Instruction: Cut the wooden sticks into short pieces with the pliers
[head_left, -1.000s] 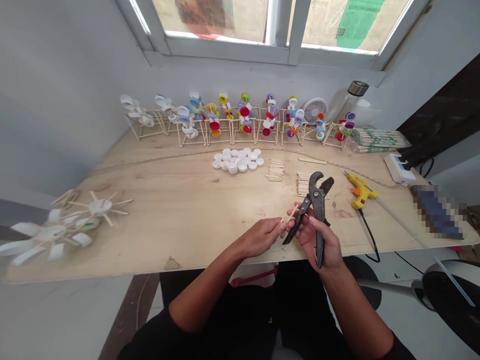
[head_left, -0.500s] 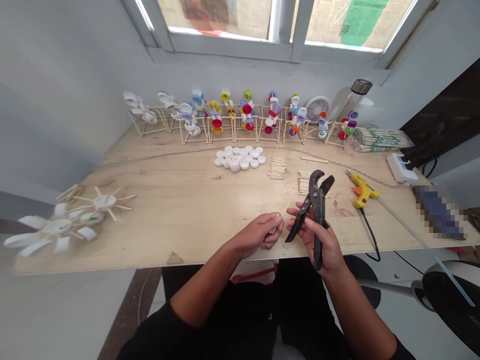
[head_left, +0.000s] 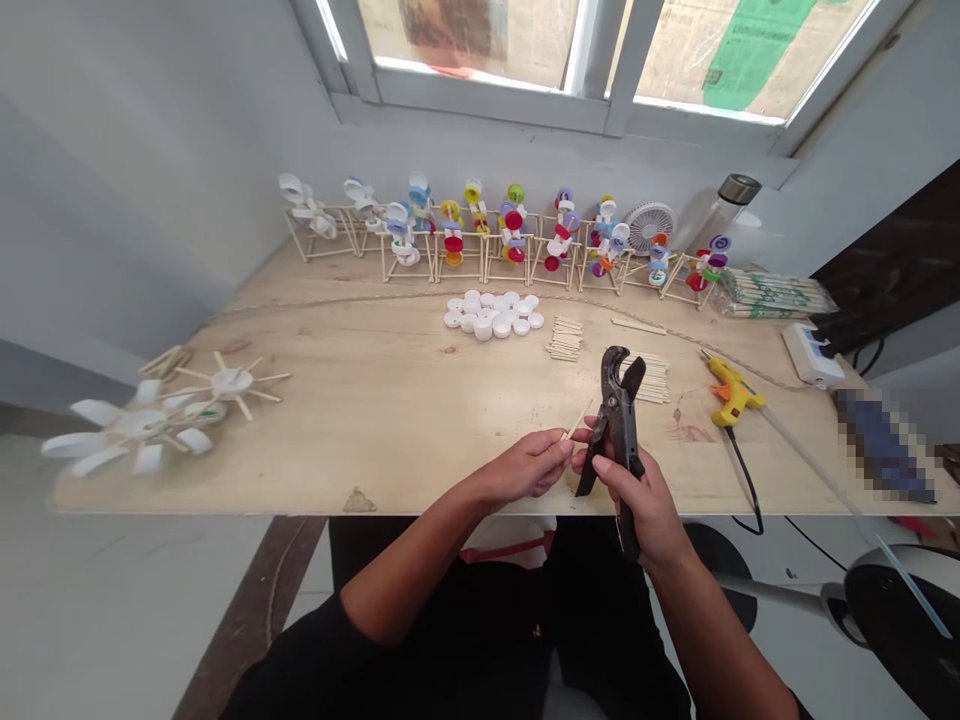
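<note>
My left hand (head_left: 529,468) pinches a thin wooden stick (head_left: 577,426) between thumb and fingertips, its tip pointing up and right beside the tool. My right hand (head_left: 637,495) is shut around the handles of black cutting pliers (head_left: 616,420), held upright with the jaws up. The stick lies just left of the jaws, not visibly inside them. Behind the pliers lies a stack of wooden sticks (head_left: 652,378). Both hands are over the front edge of the plywood table (head_left: 360,430).
White bottle caps (head_left: 491,315) and a bundle of sticks (head_left: 566,338) lie mid-table. Stick frames with coloured caps (head_left: 510,230) line the back. A yellow glue gun (head_left: 733,392) sits right, with its cord over the edge. White cap pinwheels (head_left: 142,425) lie left.
The pliers have turned more upright, with the handles closer together. The stick in my left hand now points up toward the jaws. The whole view has shifted slightly.
</note>
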